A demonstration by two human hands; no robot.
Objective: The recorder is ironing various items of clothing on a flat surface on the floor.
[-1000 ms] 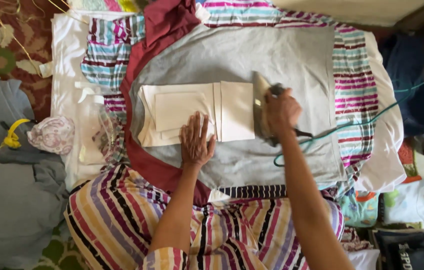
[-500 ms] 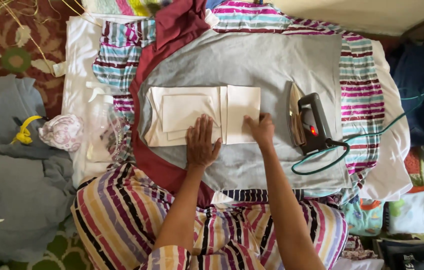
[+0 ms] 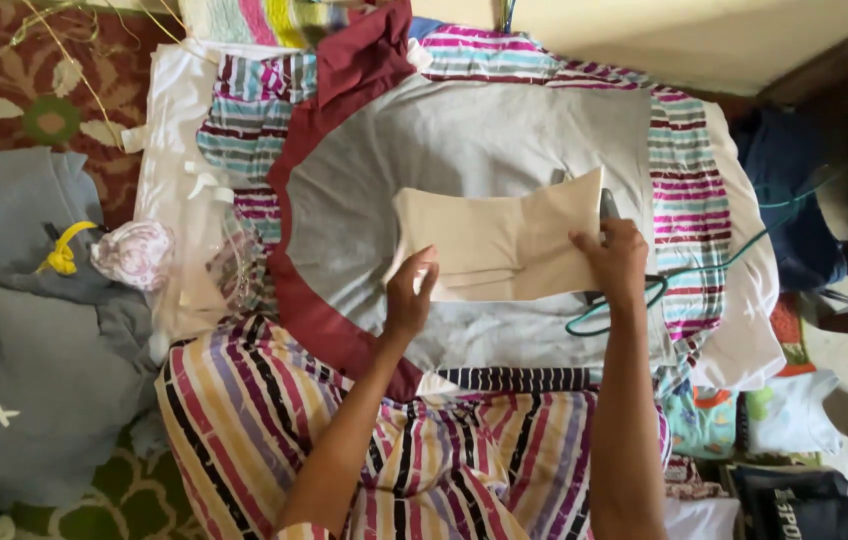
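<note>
A folded cream cloth (image 3: 504,245) is lifted off the grey ironing cloth (image 3: 424,150), held between both hands. My left hand (image 3: 410,295) grips its lower left edge. My right hand (image 3: 614,258) grips its right edge. The iron (image 3: 608,206) stands behind the cream cloth at the right, mostly hidden by it and by my right hand. Its green cord (image 3: 644,295) loops beside my right wrist.
A maroon garment (image 3: 309,290) borders the grey cloth on the left. Striped fabric (image 3: 689,190) and a white sheet lie beneath. Grey clothes (image 3: 14,340), a yellow item (image 3: 62,255) and a pink bundle (image 3: 134,252) lie left. More clothes (image 3: 784,415) sit right.
The iron was set down at the right and my right hand left it. Both hands then took the cream cloth and lifted it off the grey surface.
</note>
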